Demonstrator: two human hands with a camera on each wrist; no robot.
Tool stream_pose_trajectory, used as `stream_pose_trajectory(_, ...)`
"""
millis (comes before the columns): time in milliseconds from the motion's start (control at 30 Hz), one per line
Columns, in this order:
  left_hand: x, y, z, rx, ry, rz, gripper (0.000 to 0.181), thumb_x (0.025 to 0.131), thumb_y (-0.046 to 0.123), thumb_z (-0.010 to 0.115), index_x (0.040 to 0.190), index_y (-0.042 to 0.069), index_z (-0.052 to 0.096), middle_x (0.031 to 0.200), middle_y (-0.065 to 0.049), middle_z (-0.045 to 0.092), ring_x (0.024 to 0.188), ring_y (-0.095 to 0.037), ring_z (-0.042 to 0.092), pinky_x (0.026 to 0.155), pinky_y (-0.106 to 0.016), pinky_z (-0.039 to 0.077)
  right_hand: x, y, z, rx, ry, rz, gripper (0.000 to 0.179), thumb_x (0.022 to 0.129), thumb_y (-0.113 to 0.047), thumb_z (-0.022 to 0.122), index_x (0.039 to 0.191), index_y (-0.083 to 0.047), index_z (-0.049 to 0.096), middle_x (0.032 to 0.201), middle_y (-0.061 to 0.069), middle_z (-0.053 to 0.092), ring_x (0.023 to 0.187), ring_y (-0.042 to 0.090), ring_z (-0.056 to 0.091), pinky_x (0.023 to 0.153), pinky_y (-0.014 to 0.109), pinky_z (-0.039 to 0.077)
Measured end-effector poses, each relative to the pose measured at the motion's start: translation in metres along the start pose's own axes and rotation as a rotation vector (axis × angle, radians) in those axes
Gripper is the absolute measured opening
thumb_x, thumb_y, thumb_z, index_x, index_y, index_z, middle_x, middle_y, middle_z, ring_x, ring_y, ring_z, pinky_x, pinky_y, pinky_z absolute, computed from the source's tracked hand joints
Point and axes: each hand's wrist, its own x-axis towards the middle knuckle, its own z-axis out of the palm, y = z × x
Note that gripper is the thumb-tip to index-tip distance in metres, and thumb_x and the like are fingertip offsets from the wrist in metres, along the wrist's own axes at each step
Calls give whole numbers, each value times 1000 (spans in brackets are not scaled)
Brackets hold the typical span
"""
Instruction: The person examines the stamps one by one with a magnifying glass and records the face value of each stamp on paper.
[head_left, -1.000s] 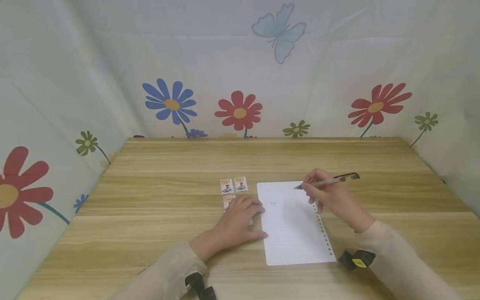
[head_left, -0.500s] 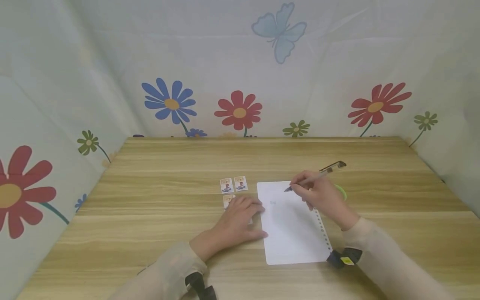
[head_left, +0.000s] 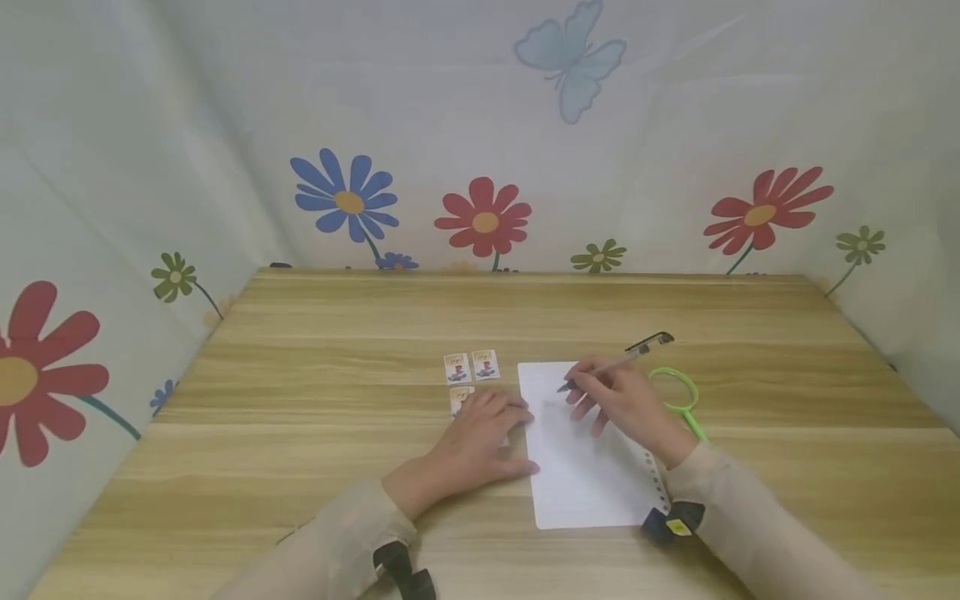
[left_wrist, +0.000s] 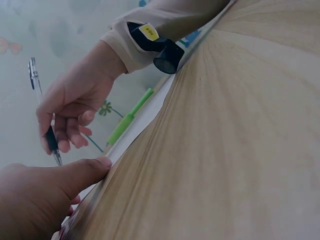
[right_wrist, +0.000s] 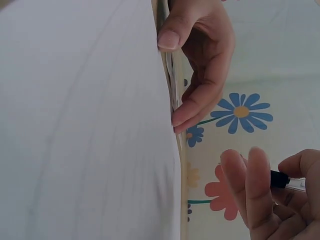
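A sheet of lined loose-leaf paper [head_left: 585,492] lies on the table, punched holes along its right side. My right hand [head_left: 626,408] pinches a pen [head_left: 611,364], clear with a black cap end, its tip pointing down above the upper part of the sheet. Small faint writing shows near that tip. My left hand [head_left: 476,442] lies with relaxed fingers at the paper's left edge, thumb [left_wrist: 100,164] and fingertips on it. Beyond that hand are picture stamps [head_left: 485,364], one of them [head_left: 461,397] partly covered by its fingers.
A green magnifying glass [head_left: 695,423] lies right of the paper, partly behind my right wrist. The wooden table [head_left: 300,400] runs back to a flowered curtain [head_left: 420,100]. Each wrist wears a black camera mount [head_left: 675,522].
My right hand has moved left and slightly nearer with the pen, toward the faint writing. The green magnifying glass has come into view behind it. The left hand stays in place.
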Motion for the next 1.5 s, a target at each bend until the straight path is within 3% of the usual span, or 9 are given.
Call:
stream_pose_trajectory(100,1,0,0,5,-4,-2,61,78,56,70,122,15,62,129,1,57,126,-19,45,111,-41,34,0,4,2,-26,7,-4,20,96,-17,56,106,-1,61,84,16,68,69,19,68,49,30,55)
stream_pose_trajectory(300,1,1,-1,2,-7,-6,60,78,55,70,122,15,62,130,1,57,126,-20,45,111,-43,34,1,11,4,-40,59,-3,16,94,-18,60,100,-4,57,72,12,63,53,15,57,45,29,52)
stream_pose_trajectory(567,-1,2,-1,-4,-7,-3,60,78,54,71,122,15,61,130,1,57,126,-20,45,111,-43,34,4,29,3,2,41,31,20,94,-17,59,102,1,59,79,15,69,60,16,65,50,31,56)
stream_pose_trajectory(1033,0,1,-1,-6,-17,-4,61,78,55,70,123,15,61,132,1,56,127,-20,45,113,-43,32,6,47,9,10,87,28,18,93,-17,60,93,1,61,65,9,62,50,14,58,49,27,52)
stream_pose_trajectory(1267,0,1,-1,5,-19,3,61,79,56,69,124,15,61,132,1,56,127,-19,45,114,-43,32,5,32,4,-64,170,20,13,93,-16,57,91,-4,62,64,6,60,49,13,55,47,25,48)
stream_pose_trajectory(1500,0,1,-3,9,-14,5,61,79,57,69,123,15,61,131,1,56,127,-20,46,113,-43,32,-2,5,2,-7,192,34,15,92,-13,57,91,1,62,69,9,62,50,11,56,47,27,52)
